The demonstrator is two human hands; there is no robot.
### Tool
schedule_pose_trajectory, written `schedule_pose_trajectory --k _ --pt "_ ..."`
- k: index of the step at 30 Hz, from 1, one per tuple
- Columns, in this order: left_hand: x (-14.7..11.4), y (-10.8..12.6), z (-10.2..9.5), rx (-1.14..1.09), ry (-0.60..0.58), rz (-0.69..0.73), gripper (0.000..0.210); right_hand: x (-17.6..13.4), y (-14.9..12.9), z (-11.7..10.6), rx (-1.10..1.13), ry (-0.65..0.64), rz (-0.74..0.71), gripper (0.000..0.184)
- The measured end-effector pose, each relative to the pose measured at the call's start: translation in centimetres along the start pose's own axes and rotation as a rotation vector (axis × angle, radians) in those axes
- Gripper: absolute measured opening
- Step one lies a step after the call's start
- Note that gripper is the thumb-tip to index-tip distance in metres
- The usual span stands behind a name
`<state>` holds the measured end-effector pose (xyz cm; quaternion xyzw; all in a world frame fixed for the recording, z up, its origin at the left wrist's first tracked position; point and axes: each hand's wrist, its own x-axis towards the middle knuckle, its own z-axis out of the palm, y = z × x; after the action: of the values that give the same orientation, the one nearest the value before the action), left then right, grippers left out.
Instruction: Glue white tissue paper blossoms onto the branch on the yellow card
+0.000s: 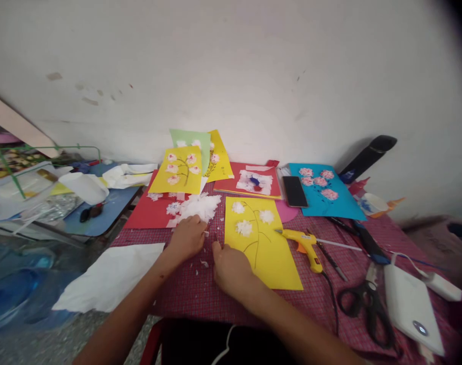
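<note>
My left hand (190, 235) is closed beside a pile of white tissue-paper pieces (202, 207), with a small white bit (206, 233) at its fingertips. My right hand (233, 268) is closed at the left edge of a yellow sheet (278, 271). A thin dark tip shows above its thumb, too small to name. Drawn stems and several white tissue flowers (244, 228) are on that sheet. Small white scraps (204, 263) lie on the checked tablecloth (177, 289) between my hands. Right of the sheet rests a yellow glue gun (305, 243) with a glue stick in its back.
Black scissors (367, 304), a white power bank (413, 309) and a phone (295, 191) lie on the right. Finished flower cards (194, 190) lean at the back near a blue card (343, 203). White paper (112, 279) hangs over the left edge.
</note>
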<state>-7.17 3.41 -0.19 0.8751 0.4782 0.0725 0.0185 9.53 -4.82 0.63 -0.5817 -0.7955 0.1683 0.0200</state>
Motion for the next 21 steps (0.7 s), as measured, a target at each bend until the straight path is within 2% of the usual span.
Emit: schedule_pose_trajectory --k 3,6,8,12,14,17,19,21 --pt "-0.8 -0.2 -0.3 -0.183 0.068 -0.044 0.014 -1.3 1.5 0.0 0.135 0.078 -0.063 0.026" --pt "-1.8 0.3 -0.5 -0.502 0.104 -0.181 0.013 -3.3 3.4 0.7 0.402 0.225 -0.123 0.025" --pt "-2.2 1.1 -0.5 -0.772 0.069 -0.299 0.013 -4.7 4.5 1.3 0.538 0.303 -0.135 0.028" --pt "-2.3 3.2 0.4 -1.27 -0.073 -0.5 0.018 -7.2 5.8 1.8 0.711 0.447 -0.122 0.034" --pt "-2.2 4.2 0.9 -1.378 -0.128 -0.574 0.021 -8.1 6.1 1.6 0.759 0.541 -0.111 0.027" --pt "-1.9 5.4 1.3 -1.428 -0.154 -0.607 0.023 -9.1 6.4 1.0 0.816 0.653 -0.073 0.011" --pt "-1.8 6.0 1.1 -1.435 -0.159 -0.604 0.022 -9.4 6.5 0.8 0.872 0.658 -0.04 0.007" --pt "-1.8 6.5 0.9 -1.431 -0.157 -0.577 0.021 -9.5 6.5 0.8 0.924 0.634 -0.04 0.012"
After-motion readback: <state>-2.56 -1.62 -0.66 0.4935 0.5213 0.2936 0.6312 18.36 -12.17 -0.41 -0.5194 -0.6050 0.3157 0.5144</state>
